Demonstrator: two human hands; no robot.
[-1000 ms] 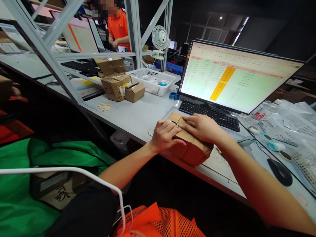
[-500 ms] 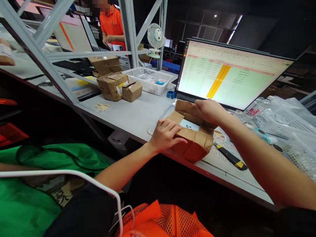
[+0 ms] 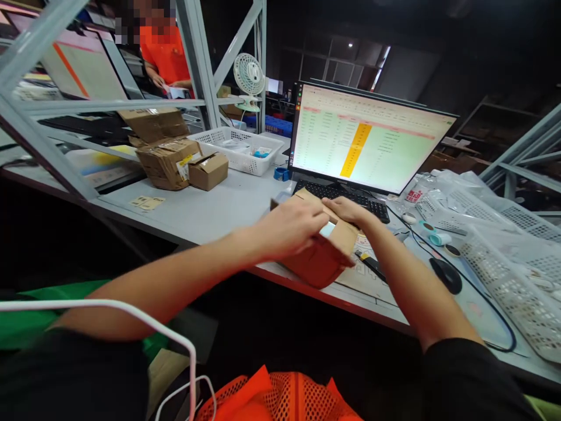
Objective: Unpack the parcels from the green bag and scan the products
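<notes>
An open brown cardboard box (image 3: 318,266) rests at the table's front edge, slightly tilted, its flaps raised. Inside it a bit of something white (image 3: 328,228) shows between the flaps. My left hand (image 3: 291,229) reaches across the box's left side with its fingers bent together over the opening; what they pinch is hidden. Along the far right side, my right hand (image 3: 346,210) grips the box by its edge. A black and yellow utility knife (image 3: 371,264) lies just right of the box, partly covered by my right forearm.
Behind the box stand a keyboard (image 3: 372,206) and a monitor (image 3: 350,134). Left are a small carton (image 3: 208,171), a battered carton (image 3: 163,164) and a white basket (image 3: 263,166). A mouse (image 3: 446,276) and white baskets (image 3: 495,280) lie right. Another person (image 3: 166,55) stands beyond the metal frame.
My left hand has moved from the box's near left edge up over its opening. The right hand has slid lower along the far side. The box has turned, and the view has shifted right.
</notes>
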